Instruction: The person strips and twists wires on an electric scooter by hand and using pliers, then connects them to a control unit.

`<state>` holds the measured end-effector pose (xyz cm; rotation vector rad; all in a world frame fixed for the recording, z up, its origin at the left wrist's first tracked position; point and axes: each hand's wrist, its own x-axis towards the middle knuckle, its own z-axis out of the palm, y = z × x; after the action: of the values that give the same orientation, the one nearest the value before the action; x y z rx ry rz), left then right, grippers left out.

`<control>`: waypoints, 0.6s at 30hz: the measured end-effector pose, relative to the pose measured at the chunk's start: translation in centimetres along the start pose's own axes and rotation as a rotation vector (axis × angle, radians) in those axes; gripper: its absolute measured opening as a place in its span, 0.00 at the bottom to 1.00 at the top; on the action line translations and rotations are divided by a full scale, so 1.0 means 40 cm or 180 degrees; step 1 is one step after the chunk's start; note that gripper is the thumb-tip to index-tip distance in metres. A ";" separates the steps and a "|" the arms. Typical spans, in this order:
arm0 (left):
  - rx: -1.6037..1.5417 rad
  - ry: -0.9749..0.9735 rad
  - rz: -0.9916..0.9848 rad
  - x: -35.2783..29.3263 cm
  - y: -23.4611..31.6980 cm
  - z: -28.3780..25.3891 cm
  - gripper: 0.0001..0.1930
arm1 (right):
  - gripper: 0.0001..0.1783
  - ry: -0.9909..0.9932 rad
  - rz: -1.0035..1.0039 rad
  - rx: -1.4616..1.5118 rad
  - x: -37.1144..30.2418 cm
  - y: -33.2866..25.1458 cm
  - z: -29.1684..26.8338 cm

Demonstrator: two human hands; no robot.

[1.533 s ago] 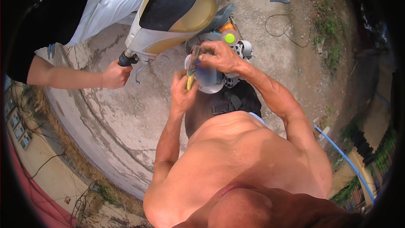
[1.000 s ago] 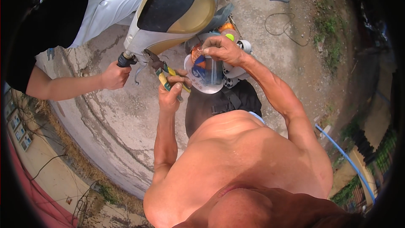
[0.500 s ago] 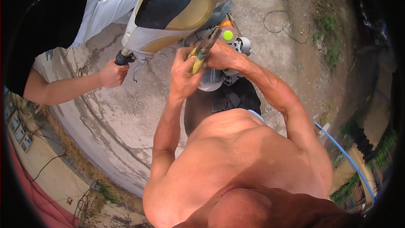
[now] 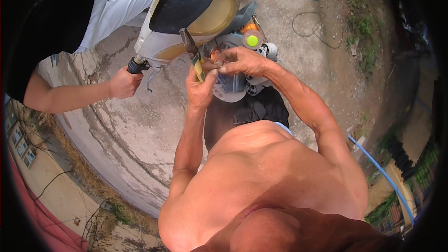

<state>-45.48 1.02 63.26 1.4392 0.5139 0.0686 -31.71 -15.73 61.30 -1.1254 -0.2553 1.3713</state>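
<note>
My left hand is closed around the yellow handles of a pair of pliers, whose metal jaws point up and away to the left. Its thumb and fingertips meet those of my right hand, which is pinched on something small, with a thin reddish strand showing near the fingers. What exactly lies between the fingertips is too small to make out. Just beneath both hands stands a round whitish tub holding mixed items, partly hidden by my fingers.
Ahead to the left, a scooter with gold and white panels has its handlebar grip held by another person's hand. Beside the tub are white rolls and a yellow-green round item. A loose cable lies on the ground.
The pliers have swung from pointing up to the right to pointing up to the left. My right hand has come away from their jaws, and its fingertips now meet my left thumb.
</note>
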 end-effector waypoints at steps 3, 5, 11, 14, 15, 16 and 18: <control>-0.0456 0.0307 -0.0132 -0.010 -0.023 0.000 0.07 | 0.14 0.0021 -0.0005 0.0289 0.003 -0.001 0.004; -0.0503 0.0350 -0.0025 -0.015 -0.021 -0.001 0.07 | 0.14 0.0015 -0.0029 0.0199 0.009 0.010 0.007; 0.0660 0.0344 0.0287 -0.074 -0.079 -0.065 0.17 | 0.16 0.0673 -0.0483 -0.0222 0.005 -0.005 0.027; 0.0776 0.0067 0.0075 -0.117 -0.068 -0.066 0.21 | 0.15 0.0893 -0.0515 -0.0700 -0.003 -0.020 0.041; 0.0781 0.0074 0.0072 -0.125 -0.053 -0.060 0.21 | 0.15 0.0885 -0.0514 -0.0696 -0.005 -0.024 0.046; 0.0724 -0.0003 -0.0143 -0.133 -0.039 -0.050 0.21 | 0.15 0.0949 -0.0597 -0.0841 -0.005 -0.027 0.051; 0.0465 -0.0129 -0.0512 -0.140 -0.017 -0.031 0.23 | 0.15 0.1008 -0.0674 -0.0987 0.002 -0.018 0.058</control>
<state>-51.09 0.11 64.19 1.5330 0.6097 -0.1285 -32.89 -14.40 62.96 -1.5082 -0.3532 0.9697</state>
